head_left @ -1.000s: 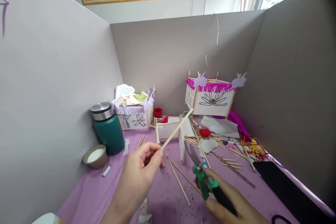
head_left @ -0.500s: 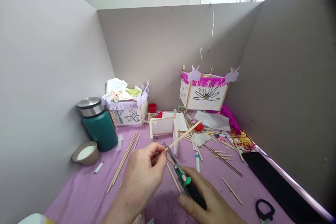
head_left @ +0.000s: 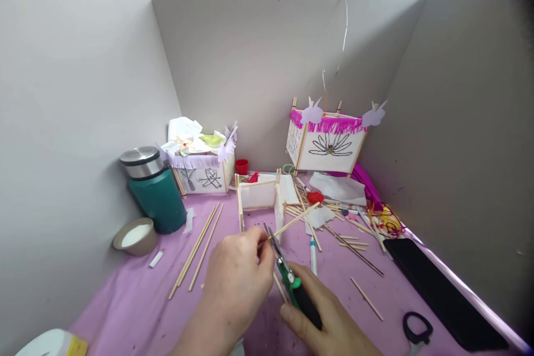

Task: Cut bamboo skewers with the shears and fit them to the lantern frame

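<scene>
right hand [head_left: 329, 322] low in front, knuckles up, fist wrapped around the dark handles of green cutters [head_left: 287, 272], blades angled up and left. left hand [head_left: 240, 283] just beside it, back to the camera, fingertips pinching a thin wooden stick [head_left: 292, 221]. stick slants up to the right, crossing the blade tips above the purple cloth [head_left: 137, 300]. beyond: unfinished paper frame [head_left: 258, 196], teal flask [head_left: 156, 192], fringed lantern [head_left: 327, 142].

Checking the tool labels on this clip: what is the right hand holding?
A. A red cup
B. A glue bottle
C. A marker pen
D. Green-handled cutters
D: the right hand grips green-handled cutters, their blades set at the thin wooden stick pinched in the left hand.
</scene>
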{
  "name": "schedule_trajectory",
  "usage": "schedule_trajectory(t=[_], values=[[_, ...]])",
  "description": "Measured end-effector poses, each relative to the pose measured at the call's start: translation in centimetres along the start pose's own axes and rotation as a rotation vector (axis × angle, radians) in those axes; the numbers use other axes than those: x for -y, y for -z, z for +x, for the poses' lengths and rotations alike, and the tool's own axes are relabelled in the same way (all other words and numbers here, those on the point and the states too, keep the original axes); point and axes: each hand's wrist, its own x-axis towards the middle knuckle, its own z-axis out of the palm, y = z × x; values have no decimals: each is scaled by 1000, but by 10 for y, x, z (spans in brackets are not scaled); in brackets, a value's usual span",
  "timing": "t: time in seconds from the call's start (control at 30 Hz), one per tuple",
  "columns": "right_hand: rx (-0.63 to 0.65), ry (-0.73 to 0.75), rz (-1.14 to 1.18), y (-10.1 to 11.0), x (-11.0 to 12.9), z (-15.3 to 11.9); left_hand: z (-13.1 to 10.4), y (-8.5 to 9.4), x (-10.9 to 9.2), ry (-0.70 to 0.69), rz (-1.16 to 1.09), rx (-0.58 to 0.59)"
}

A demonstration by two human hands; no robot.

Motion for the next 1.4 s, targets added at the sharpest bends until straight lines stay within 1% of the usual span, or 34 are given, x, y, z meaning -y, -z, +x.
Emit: schedule_trajectory(t=[0.13, 0.4, 0.53, 0.7, 0.83, 1.0, 1.13, 1.23, 1.3, 1.33, 1.4], values=[[14, -9, -6, -3, -3, 0, 1, -4, -2, 23, 58, 3], [-21, -43, -24, -11, -17, 0, 4, -15, 6, 29, 15, 48], [-44, 3, 11, -12, -19, -1, 5, -20, 9, -4, 21, 71], [-92, 40, 63, -13, -22, -1, 4, -24, 9, -39, 112, 60], [-63, 35, 80, -10, -22, -1, 4, -22, 9, -83, 135, 65], [-46, 23, 94, -5, -13, -2, 5, -21, 11, -118, 134, 75], [-41, 36, 122, -6, -7, -1, 8, -22, 15, -156, 90, 78], [-45, 33, 161, -8, -4, 1, 10, -10, 23, -181, 33, 87], [-36, 15, 183, -8, -2, 3, 9, 6, 32, -184, -16, 11], [-33, 6, 189, -8, -1, 4, 8, 15, 37, -171, -28, -72], [-38, -8, 182, -8, 1, 5, 4, 30, 44, -113, -6, -293]])
